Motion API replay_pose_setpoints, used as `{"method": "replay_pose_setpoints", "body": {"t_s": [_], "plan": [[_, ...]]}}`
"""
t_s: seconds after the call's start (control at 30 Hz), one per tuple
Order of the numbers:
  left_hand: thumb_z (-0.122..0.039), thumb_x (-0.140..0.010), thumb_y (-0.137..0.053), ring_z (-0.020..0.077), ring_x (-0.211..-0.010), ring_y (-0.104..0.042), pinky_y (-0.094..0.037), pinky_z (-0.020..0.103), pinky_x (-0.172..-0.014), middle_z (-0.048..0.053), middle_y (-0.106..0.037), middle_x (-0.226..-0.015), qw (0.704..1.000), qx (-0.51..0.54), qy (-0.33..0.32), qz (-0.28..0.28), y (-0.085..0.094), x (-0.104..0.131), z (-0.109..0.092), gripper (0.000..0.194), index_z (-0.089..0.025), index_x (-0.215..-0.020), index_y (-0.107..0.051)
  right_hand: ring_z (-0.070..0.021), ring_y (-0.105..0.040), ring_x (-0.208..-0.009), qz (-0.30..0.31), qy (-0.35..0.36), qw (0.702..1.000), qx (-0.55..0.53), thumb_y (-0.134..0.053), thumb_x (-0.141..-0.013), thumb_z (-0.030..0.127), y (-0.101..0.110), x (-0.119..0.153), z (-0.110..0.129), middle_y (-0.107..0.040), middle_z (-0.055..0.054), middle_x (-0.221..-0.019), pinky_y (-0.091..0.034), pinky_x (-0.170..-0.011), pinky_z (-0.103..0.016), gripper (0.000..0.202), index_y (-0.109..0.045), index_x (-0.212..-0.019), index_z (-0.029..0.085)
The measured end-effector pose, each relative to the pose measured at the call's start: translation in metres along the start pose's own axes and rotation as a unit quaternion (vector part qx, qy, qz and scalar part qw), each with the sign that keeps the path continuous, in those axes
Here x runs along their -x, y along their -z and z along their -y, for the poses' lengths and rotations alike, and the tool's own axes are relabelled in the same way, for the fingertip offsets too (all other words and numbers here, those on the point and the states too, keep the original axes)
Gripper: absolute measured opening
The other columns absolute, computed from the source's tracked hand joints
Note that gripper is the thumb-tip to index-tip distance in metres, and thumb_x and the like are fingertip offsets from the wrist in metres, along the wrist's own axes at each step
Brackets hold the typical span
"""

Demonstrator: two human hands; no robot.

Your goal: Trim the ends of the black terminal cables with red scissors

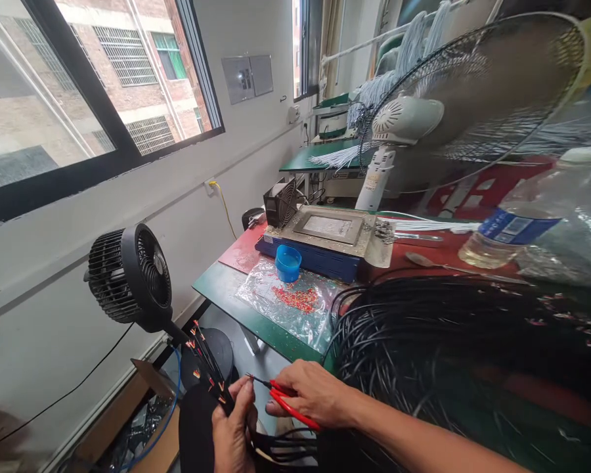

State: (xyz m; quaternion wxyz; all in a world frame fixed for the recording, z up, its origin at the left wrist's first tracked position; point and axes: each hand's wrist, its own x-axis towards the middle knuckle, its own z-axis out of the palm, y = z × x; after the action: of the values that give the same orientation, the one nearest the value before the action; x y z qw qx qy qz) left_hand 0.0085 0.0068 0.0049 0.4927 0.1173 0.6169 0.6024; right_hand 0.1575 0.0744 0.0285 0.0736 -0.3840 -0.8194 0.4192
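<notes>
At the lower centre of the frame we are looking at a bundle of black cables (207, 361), its ends splaying into red, yellow and white wires above and left of the left hand (234, 427). That hand's fingers are closing around the bundle, thumb uppermost, while more black lengths are trailing out below, to the right. The right hand (315, 394) is curling its fingers about the red-handled cutters (295, 412), whose tip is pointing left, right beside the left thumb; we are unable to tell whether the blades are meeting. Right of the hands, a heap of black cables (423, 341) is spreading over the table. Near the middle of the frame, coloured scraps (295, 300) are lying on a clear plastic sheet (253, 289) beside a blue cup (288, 263). Left of centre, a black fan (148, 276) is standing by the wall.
</notes>
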Motion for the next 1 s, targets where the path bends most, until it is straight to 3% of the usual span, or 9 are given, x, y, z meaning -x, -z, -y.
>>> {"method": "replay_pose_setpoints", "body": {"t_s": [0.2, 0.37, 0.47, 0.63, 1.0], "plan": [[-0.034, -0.054, -0.074, 0.0033, -0.04, -0.028, -0.02, 0.017, -0.039, -0.008, -0.035, -0.044, 1.0, -0.005, 0.003, 0.012, 0.001, -0.001, 0.0, 0.037, -0.011, -0.082, -0.066, -0.0075, -0.015, -0.048, -0.012, 0.004, 1.0, -0.006, -0.054, -0.073, 0.048, -0.003, -0.002, -0.003, -0.023, 0.005, -0.045, -0.015, -0.045, -0.024, 0.044, -0.045, -0.046, 0.015], [-0.031, -0.058, -0.072, 0.0038, -0.04, -0.032, -0.022, 0.018, -0.038, -0.005, -0.046, -0.045, 1.0, 0.006, 0.009, 0.023, 0.001, 0.0, -0.001, 0.032, -0.014, -0.084, -0.067, -0.0049, -0.03, -0.041, -0.01, 0.002, 0.99, -0.144, -0.054, -0.072, 0.055, -0.001, -0.005, -0.007, -0.033, 0.005, -0.04, -0.021, -0.042, -0.02, 0.048, -0.05, -0.047, 0.014], [-0.03, -0.058, -0.072, 0.0059, -0.043, -0.04, -0.028, 0.017, -0.041, -0.004, -0.049, -0.043, 0.998, 0.013, 0.029, 0.059, 0.002, 0.001, 0.001, 0.031, -0.016, -0.085, -0.067, -0.0056, -0.037, -0.036, 0.008, 0.009, 0.958, -0.286, -0.054, -0.071, 0.058, 0.001, -0.007, -0.008, -0.039, 0.004, -0.039, -0.025, -0.038, -0.018, 0.048, -0.055, -0.054, 0.013], [-0.031, -0.052, -0.076, 0.008, -0.04, -0.042, -0.031, 0.021, -0.041, -0.004, -0.05, -0.041, 0.991, 0.008, 0.066, 0.116, 0.001, 0.006, 0.006, 0.033, -0.017, -0.081, -0.067, -0.0045, -0.034, -0.029, 0.04, 0.03, 0.893, -0.446, -0.056, -0.072, 0.056, 0.004, -0.007, -0.007, -0.039, 0.006, -0.035, -0.024, -0.032, -0.017, 0.047, -0.054, -0.057, 0.012], [-0.034, -0.057, -0.072, 0.0082, -0.041, -0.043, -0.031, 0.021, -0.042, -0.003, -0.053, -0.042, 0.992, -0.021, 0.045, 0.119, 0.0, 0.003, 0.009, 0.031, -0.017, -0.081, -0.065, -0.0029, -0.036, -0.031, 0.07, 0.021, 0.889, -0.453, -0.067, -0.063, 0.048, 0.007, -0.004, -0.006, -0.042, 0.007, -0.037, -0.026, -0.031, -0.015, 0.039, -0.055, -0.056, 0.011]]}}
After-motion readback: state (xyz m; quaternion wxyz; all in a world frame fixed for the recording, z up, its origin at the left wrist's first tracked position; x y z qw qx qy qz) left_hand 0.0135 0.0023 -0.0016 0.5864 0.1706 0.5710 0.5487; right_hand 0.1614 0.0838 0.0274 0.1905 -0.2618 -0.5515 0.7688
